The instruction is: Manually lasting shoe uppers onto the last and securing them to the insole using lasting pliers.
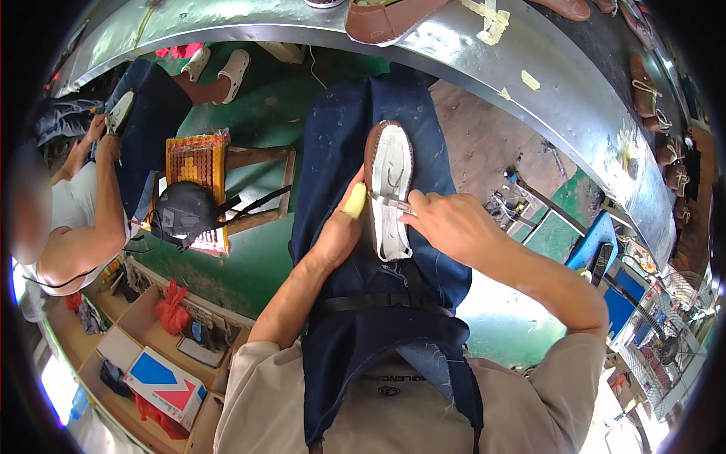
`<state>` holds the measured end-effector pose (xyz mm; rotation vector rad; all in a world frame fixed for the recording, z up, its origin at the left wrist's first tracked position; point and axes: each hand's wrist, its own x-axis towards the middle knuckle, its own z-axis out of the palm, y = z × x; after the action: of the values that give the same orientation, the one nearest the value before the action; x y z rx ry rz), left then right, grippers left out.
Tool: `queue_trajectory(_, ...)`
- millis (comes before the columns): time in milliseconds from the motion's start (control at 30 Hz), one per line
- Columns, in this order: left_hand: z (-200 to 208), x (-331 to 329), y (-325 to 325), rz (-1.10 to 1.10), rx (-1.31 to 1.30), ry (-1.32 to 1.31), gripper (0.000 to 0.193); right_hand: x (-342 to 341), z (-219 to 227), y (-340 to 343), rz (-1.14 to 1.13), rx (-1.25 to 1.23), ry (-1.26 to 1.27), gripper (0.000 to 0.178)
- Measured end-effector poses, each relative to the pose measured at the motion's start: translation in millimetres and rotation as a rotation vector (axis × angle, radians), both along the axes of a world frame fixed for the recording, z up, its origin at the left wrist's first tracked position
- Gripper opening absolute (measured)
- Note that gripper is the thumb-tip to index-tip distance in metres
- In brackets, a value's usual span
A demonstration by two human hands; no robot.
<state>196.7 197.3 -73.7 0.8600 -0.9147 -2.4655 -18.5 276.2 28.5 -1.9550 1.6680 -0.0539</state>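
On my lap, over a dark blue apron (340, 136), lies a brown moccasin-style shoe (376, 144) with its long white underside (394, 155) facing up. Stitching and a dark thread-like line show on the white part. My left hand (338, 233) grips the shoe's left side, and a yellow cover (354, 203) wraps its thumb. In my right hand (446, 223) is a small metal tool with a narrow flat blade (387, 200), pinched between thumb and fingers. The blade lies across the white underside, pointing toward the yellow cover. Whether its tip touches the shoe is unclear.
A metal-topped bench (454, 45) curves ahead, with a brown shoe (386, 21) at its edge and several more at right. Left of me, a co-worker (83, 197) sits near a stool bearing a black bag (184, 212). Open wooden compartments (113, 333) stand lower left, a fan (673, 333) lower right.
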Motion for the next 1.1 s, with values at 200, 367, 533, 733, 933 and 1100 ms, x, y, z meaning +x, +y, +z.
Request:
queue_trajectory(200,-0.3,-12.8,1.0,-0.070,-0.174,-0.085,0.077,26.8,-25.5,18.8,-0.447,-0.032,-0.275,0.031)
queue_trajectory(367,-5.5,-9.3,5.2,-0.030,-0.526,-0.205,0.076,6.1,-32.1,-1.6,-0.739,0.663,-0.968,0.032)
queue_trajectory(533,8.9,-21.9,8.2,-0.037,-0.713,-0.348,0.076,-0.4,-2.5,10.1,-0.438,-0.135,-0.334,0.027)
queue_trajectory(733,9.8,-15.3,-0.5,-0.200,-0.707,-0.269,0.108,-0.5,-31.2,-14.9,-0.088,-0.083,-0.124,0.025)
queue_trajectory(933,8.7,-16.5,2.3,-0.211,-0.719,-0.240,0.134,7.7,-16.9,-3.3,-0.215,-0.457,-0.344,0.023)
queue_trajectory(1100,18.6,-15.0,-5.0,-0.173,-0.597,-0.197,0.113,-1.4,-16.9,-19.0,-0.330,0.228,-0.357,0.029)
